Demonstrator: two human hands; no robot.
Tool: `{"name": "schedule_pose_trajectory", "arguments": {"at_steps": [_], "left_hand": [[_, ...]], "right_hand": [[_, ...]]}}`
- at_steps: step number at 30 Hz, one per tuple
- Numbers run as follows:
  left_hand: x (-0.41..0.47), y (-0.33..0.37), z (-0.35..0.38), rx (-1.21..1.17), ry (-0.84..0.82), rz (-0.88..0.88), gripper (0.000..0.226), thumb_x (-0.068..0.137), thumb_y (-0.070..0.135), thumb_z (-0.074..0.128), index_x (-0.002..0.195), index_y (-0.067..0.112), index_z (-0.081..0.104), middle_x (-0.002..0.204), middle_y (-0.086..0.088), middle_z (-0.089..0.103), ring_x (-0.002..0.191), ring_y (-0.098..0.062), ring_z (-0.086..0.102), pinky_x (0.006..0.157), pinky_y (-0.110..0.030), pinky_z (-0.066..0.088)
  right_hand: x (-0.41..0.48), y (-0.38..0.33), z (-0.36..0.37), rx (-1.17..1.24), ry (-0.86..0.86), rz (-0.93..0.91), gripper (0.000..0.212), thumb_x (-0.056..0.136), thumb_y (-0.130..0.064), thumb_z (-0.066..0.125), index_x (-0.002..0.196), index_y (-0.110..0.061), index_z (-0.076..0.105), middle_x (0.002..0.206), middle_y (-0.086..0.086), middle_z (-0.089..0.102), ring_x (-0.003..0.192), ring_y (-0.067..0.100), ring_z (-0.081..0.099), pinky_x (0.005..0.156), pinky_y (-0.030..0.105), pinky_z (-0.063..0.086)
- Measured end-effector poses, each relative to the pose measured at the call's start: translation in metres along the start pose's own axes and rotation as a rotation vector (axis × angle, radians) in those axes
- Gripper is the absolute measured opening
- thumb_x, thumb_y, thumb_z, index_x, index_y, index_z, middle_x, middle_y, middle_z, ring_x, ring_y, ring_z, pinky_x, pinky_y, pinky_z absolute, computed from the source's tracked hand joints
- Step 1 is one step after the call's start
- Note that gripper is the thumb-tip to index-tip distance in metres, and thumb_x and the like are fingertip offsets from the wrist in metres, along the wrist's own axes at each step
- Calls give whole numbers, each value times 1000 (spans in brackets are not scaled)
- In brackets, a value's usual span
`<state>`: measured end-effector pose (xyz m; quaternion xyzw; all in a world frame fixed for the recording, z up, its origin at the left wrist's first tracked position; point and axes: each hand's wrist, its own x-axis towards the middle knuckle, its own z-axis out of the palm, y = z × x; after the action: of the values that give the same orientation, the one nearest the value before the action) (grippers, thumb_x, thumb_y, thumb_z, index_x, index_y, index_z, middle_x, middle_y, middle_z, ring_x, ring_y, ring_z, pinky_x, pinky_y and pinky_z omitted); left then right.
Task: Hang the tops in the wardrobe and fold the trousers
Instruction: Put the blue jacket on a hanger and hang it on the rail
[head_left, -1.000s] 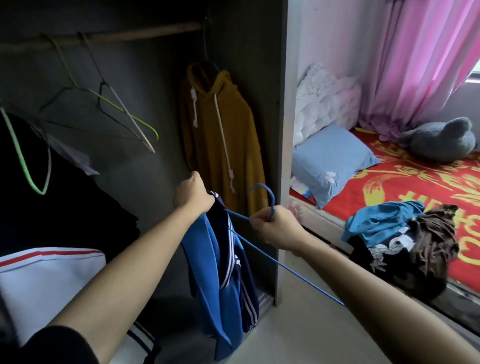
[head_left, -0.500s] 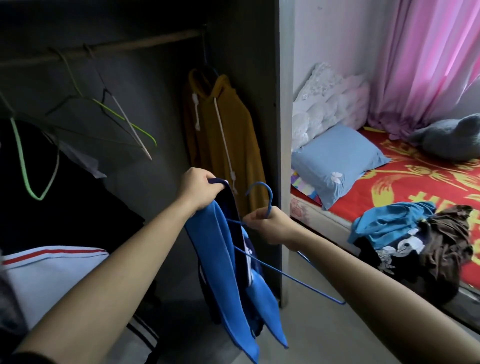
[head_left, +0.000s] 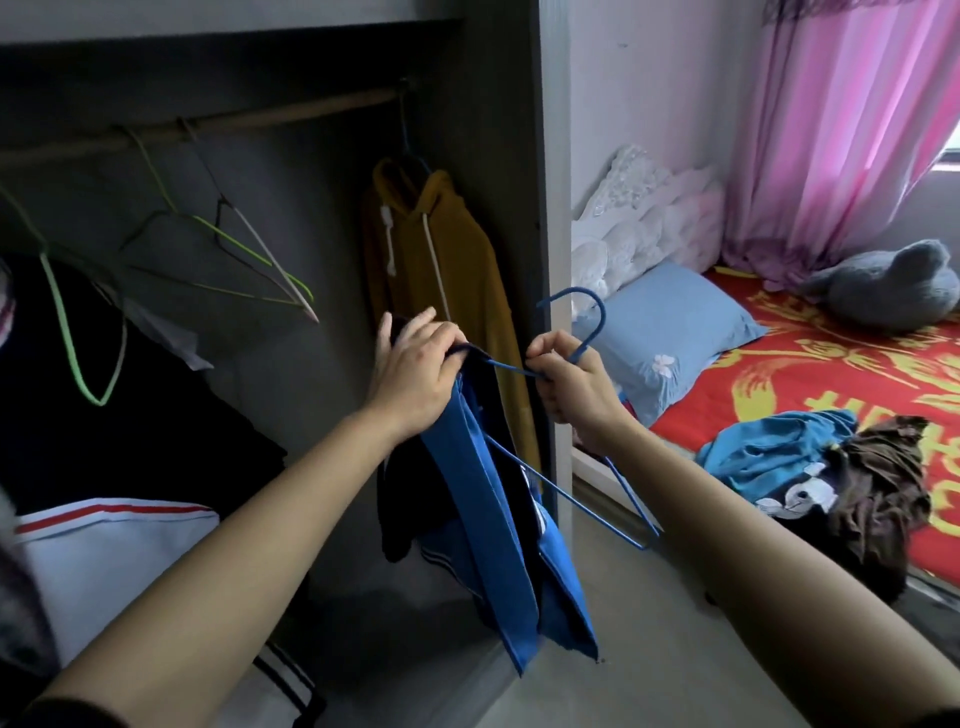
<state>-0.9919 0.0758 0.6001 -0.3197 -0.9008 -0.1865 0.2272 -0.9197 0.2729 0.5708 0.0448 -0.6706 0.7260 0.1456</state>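
Note:
My left hand (head_left: 410, 369) grips the collar of a blue and navy top (head_left: 498, 525) that hangs down in front of the open wardrobe. My right hand (head_left: 569, 384) holds a blue wire hanger (head_left: 587, 332) just below its hook; one hanger arm runs into the top's neck under my left hand, the other arm sticks out bare to the lower right. A mustard hoodie (head_left: 441, 280) hangs on the wooden rail (head_left: 270, 117) at the wardrobe's right end. A pile of clothes (head_left: 821, 483) lies on the bed's near edge.
Several bare wire hangers (head_left: 234, 254) dangle from the rail at left, above dark clothes and a white bag (head_left: 114, 551). The wardrobe's side panel (head_left: 553, 208) stands between hoodie and bed. On the red bedspread (head_left: 831, 374) lie a blue pillow and a grey plush toy.
Both hands have risen with the top and hanger. The hanger's left arm now sits inside the top's neck under my left hand.

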Motion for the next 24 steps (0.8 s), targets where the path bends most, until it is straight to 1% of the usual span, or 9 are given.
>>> {"name": "schedule_pose_trajectory", "arguments": {"at_steps": [2,4,6,9,11,13,17,20,24], "left_hand": [[6,4,-1,-56,-86,7,9,102,25,43,97,27,49,99,4,60,108,-24,55,111,-44,25],[6,6,2,-100,-137,1,9,103,23,42,100,21,50,96,-1,59,97,-26,54,94,-39,35],[3,4,6,-89,-148,-30,12,103,22,40,103,17,52,98,-3,59,96,-25,52,91,-40,34],[2,-10,5,-100,-87,-147,14,103,20,41,106,12,53,100,-6,60,100,-30,53,91,-43,34],[3,-15,0,-150,-50,-194,14,103,21,41,105,13,53,92,0,56,99,-30,52,91,-43,35],[5,-12,-2,-162,-36,-203,15,104,27,39,103,18,51,86,6,52,97,-26,50,89,-39,31],[8,3,-3,-127,-6,-252,17,104,36,33,100,25,46,86,6,55,88,-17,35,81,-34,25],[9,12,-5,-92,7,-165,13,104,31,34,95,24,41,74,13,47,84,-18,43,84,-34,22],[6,20,-7,-77,31,-102,16,104,31,33,96,22,44,80,9,54,86,-17,52,93,-42,28]], "right_hand": [[1,-5,-2,-59,3,-48,9,95,-14,53,91,-19,58,53,-16,52,43,1,45,40,17,36],[0,-8,-10,-146,-20,-92,4,96,-25,58,99,-22,59,55,-17,55,45,2,50,43,17,40],[-2,-6,-23,-356,-16,-155,18,97,-43,57,109,-29,57,62,-19,58,53,2,55,49,22,47],[-10,9,-51,-824,38,-285,25,103,-51,38,105,-34,57,74,-17,63,69,3,61,65,32,51],[-17,27,-64,-1032,30,-287,37,106,-50,28,102,-30,60,88,-10,68,81,13,65,73,39,54],[-23,43,-66,-1030,49,-273,40,105,-51,26,98,-28,57,88,-6,67,79,13,64,69,35,52],[-21,55,-52,-852,96,-309,29,104,-49,29,92,-35,52,74,-24,54,73,-8,57,61,9,36],[-14,52,-45,-813,88,-329,27,104,-52,29,97,-41,53,76,-25,57,77,-11,59,62,4,40],[-7,49,-34,-799,53,-385,46,101,-62,24,108,-32,59,85,-16,62,82,-3,60,69,8,44]]}}
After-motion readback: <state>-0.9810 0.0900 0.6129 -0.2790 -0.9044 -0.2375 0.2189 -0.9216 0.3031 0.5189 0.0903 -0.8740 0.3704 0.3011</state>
